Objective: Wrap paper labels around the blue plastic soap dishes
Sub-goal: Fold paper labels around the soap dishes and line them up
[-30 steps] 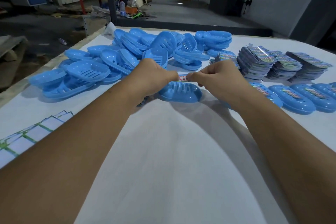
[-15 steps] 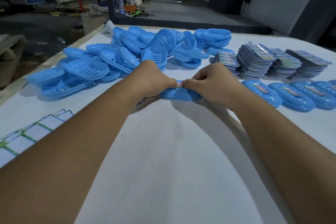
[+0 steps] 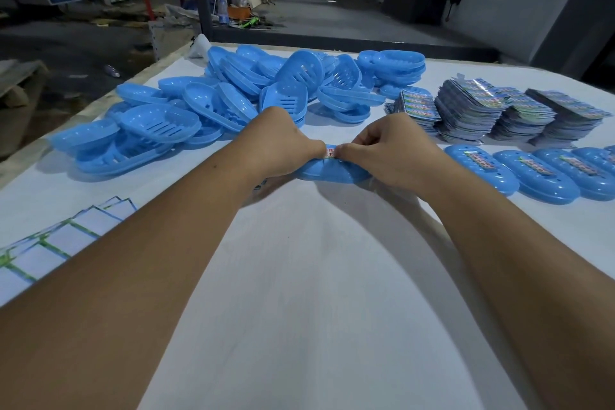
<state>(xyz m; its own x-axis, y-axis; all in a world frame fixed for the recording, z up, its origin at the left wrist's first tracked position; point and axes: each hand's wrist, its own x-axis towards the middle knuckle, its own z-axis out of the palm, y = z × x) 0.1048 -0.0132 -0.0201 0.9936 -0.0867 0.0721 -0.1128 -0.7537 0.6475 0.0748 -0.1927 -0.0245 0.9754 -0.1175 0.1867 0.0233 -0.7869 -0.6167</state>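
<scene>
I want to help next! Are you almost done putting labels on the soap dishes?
Not nearly. A row of labelled dishes lies finished at right. The left hand and right hand pinch a label onto one dish. A big unlabelled pile waits.

A blue oval soap dish [image 3: 332, 173] lies on the white bench, a paper label [image 3: 331, 153] with red print across its top.
</scene>
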